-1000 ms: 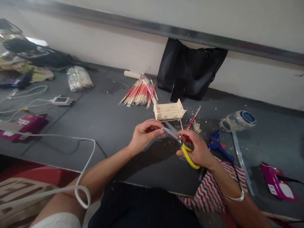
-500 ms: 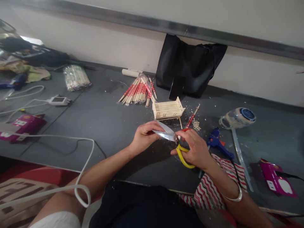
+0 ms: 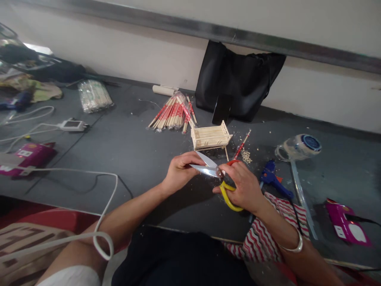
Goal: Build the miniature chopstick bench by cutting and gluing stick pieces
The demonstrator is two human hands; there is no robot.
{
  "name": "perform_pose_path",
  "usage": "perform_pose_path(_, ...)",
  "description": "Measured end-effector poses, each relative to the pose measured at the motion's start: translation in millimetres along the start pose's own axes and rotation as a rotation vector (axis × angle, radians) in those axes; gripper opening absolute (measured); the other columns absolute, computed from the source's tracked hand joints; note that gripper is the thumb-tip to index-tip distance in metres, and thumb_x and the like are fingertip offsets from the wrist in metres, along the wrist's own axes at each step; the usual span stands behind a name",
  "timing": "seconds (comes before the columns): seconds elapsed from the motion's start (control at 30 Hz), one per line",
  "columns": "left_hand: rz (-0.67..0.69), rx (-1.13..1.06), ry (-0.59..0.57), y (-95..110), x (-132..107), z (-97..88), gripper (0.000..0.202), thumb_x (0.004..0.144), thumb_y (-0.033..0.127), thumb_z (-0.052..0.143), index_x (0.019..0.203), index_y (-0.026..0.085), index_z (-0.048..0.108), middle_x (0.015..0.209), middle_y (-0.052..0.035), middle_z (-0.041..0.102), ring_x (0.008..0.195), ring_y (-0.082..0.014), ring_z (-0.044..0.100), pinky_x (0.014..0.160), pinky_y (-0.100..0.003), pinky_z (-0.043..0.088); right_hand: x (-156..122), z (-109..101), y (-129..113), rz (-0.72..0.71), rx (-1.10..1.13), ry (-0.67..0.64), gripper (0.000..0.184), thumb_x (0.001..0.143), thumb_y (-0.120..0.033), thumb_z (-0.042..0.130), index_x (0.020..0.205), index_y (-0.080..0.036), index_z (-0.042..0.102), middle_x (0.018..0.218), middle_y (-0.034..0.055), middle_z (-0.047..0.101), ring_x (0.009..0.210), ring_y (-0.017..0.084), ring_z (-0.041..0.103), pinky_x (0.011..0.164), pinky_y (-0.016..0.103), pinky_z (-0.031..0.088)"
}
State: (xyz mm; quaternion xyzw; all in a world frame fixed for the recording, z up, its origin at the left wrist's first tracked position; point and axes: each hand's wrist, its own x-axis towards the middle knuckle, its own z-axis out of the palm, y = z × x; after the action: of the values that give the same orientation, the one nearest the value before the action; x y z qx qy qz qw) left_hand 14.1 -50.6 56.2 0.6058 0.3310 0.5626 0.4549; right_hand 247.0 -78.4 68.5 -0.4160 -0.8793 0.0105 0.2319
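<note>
My right hand (image 3: 244, 184) grips a pair of scissors (image 3: 210, 171) with one red and one yellow handle loop. The blades are parted and point left toward my left hand (image 3: 179, 171). Its thumb and fingers are pinched together at the blade tips, and what they hold there is hidden. Just beyond the blades stands a small rack-like model (image 3: 211, 137) built from pale wooden sticks. To its right lie a chopstick with a red wrapper (image 3: 242, 145) and a small pile of cut wood bits (image 3: 246, 155).
Behind the model are a bag of red-wrapped chopsticks (image 3: 174, 113), a phone (image 3: 222, 108) and a black bag (image 3: 238, 81). A blue glue gun (image 3: 274, 179), a striped cloth (image 3: 262, 242), a glass mug (image 3: 299, 147) and a magenta box (image 3: 347, 224) lie right. White cable (image 3: 114, 182) loops across the left.
Almost nothing differs. The right hand and the scissors' handles have shifted very slightly left; the blades remain parted at the left fingertips.
</note>
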Motion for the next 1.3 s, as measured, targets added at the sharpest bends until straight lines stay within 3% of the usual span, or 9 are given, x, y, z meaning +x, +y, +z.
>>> perform_pose_path(0.27, 0.018, -0.020, 0.000, 0.6, -1.4, 0.4, 0.006, 0.078, 0.016, 0.080, 0.075, 0.022, 0.081, 0.076, -0.0044, 0.078, 0.070, -0.0152, 0.072, 0.066, -0.025, 0.058, 1.3, 0.8, -2.4, -0.047, -0.006, 0.105, 0.034, 0.101, -0.049, 0.059, 0.116, -0.019, 0.067, 0.079, 0.0033, 0.067, 0.073, 0.020, 0.062, 0.070, 0.031, 0.050)
perform_pose_path(0.43, 0.044, -0.005, -0.007, 0.4, -1.3, -0.5, 0.011, 0.077, 0.012, 0.078, 0.076, 0.022, 0.082, 0.076, -0.0038, 0.078, 0.071, -0.0148, 0.073, 0.066, -0.024, 0.058, -0.9, 0.3, -0.3, -0.042, -0.013, 0.095, 0.033, 0.099, -0.045, 0.064, 0.119, -0.020, 0.069, 0.079, 0.0033, 0.069, 0.071, 0.019, 0.063, 0.069, 0.029, 0.051)
perform_pose_path(0.63, 0.011, 0.002, -0.006, 1.4, -1.7, 0.2, 0.003, 0.079, 0.023, 0.082, 0.076, 0.022, 0.082, 0.077, -0.0051, 0.078, 0.072, -0.0169, 0.073, 0.065, -0.026, 0.060, -5.7, 2.4, 1.5, -0.003, -0.052, 0.058, 0.036, 0.098, -0.044, 0.065, 0.125, -0.022, 0.071, 0.082, 0.0052, 0.071, 0.074, 0.020, 0.066, 0.069, 0.029, 0.052)
perform_pose_path(0.8, -0.024, -0.051, -0.024, 6.8, -0.5, 3.1, 0.020, 0.080, 0.036, 0.087, 0.070, 0.020, 0.080, 0.078, -0.0063, 0.077, 0.070, -0.0160, 0.072, 0.065, -0.026, 0.062, -7.6, 4.5, 1.3, 0.089, -0.026, 0.001, 0.036, 0.098, -0.049, 0.063, 0.123, -0.024, 0.074, 0.076, 0.0040, 0.070, 0.066, 0.018, 0.064, 0.069, 0.028, 0.053)
perform_pose_path(0.97, -0.003, -0.153, 0.004, 4.6, 3.0, 0.2, 0.014, 0.079, 0.033, 0.089, 0.080, 0.021, 0.082, 0.082, -0.0038, 0.076, 0.065, -0.0128, 0.072, 0.064, -0.025, 0.063, -4.6, -11.9, 20.9, 0.153, 0.024, 0.051, 0.035, 0.096, -0.046, 0.063, 0.122, -0.023, 0.072, 0.071, 0.0017, 0.067, 0.063, 0.018, 0.063, 0.063, 0.028, 0.051)
perform_pose_path(1.07, 0.016, -0.206, 0.033, 3.0, 4.5, -1.8, 0.009, 0.081, 0.030, 0.088, 0.083, 0.022, 0.083, 0.083, -0.0018, 0.075, 0.063, -0.0116, 0.073, 0.063, -0.025, 0.063, -1.9, -25.5, 37.1, 0.131, 0.051, -0.163, 0.032, 0.092, -0.039, 0.070, 0.119, -0.023, 0.073, 0.070, -0.0009, 0.067, 0.061, 0.016, 0.063, 0.061, 0.026, 0.049)
perform_pose_path(1.2, 0.045, -0.207, 0.084, 2.9, 4.8, -1.7, 0.011, 0.081, 0.033, 0.087, 0.084, 0.023, 0.083, 0.083, -0.0022, 0.075, 0.062, -0.0119, 0.072, 0.063, -0.026, 0.063, -1.4, -29.7, 41.1, 0.104, 0.010, -0.511, 0.039, 0.084, -0.024, 0.073, 0.122, -0.028, 0.072, 0.094, 0.0015, 0.078, 0.080, 0.019, 0.072, 0.067, 0.026, 0.052)
perform_pose_path(1.3, 0.017, -0.179, 0.091, 2.0, 4.4, -1.0, 0.018, 0.081, 0.039, 0.087, 0.083, 0.022, 0.083, 0.085, -0.0040, 0.075, 0.063, -0.0125, 0.072, 0.065, -0.028, 0.064, -4.7, -30.6, 31.4, 0.036, 0.035, -0.576, 0.055, 0.082, -0.017, 0.068, 0.135, -0.029, 0.068, 0.103, 0.0042, 0.079, 0.091, 0.021, 0.074, 0.076, 0.029, 0.056)
